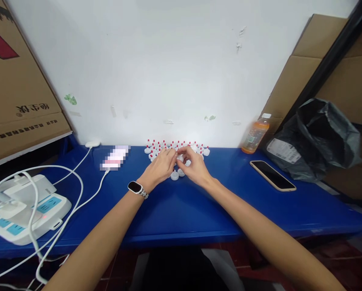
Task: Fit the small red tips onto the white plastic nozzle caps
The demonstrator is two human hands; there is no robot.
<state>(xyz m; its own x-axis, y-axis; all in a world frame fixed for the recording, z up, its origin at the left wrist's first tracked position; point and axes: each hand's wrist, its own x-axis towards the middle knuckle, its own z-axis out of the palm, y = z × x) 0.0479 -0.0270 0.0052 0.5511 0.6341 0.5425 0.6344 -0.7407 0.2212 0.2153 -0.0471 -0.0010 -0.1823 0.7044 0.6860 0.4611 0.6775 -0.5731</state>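
**White caps with red tips: hands meet over the cluster**

Head view. White caps (176, 147) sit in a cluster at centre frame, on the blue table (181, 206) against the white wall; a few plain white ones lie just in front of the fingers. Step in hand, by my judgement: handling or fitting one small piece from the cluster. The next move calls for fine fingertip control without knocking the neighbours.

Left hand (159, 166), smartwatch (135, 187) on its wrist, reaches in from lower left, fingers curled toward the meeting point. Right hand (194, 165) comes from lower right, fingertips pinched on a small white piece; whether the left grips it too, cannot tell. Both forearms are extended and converge.

Phone (272, 175) lies right of centre, well apart.
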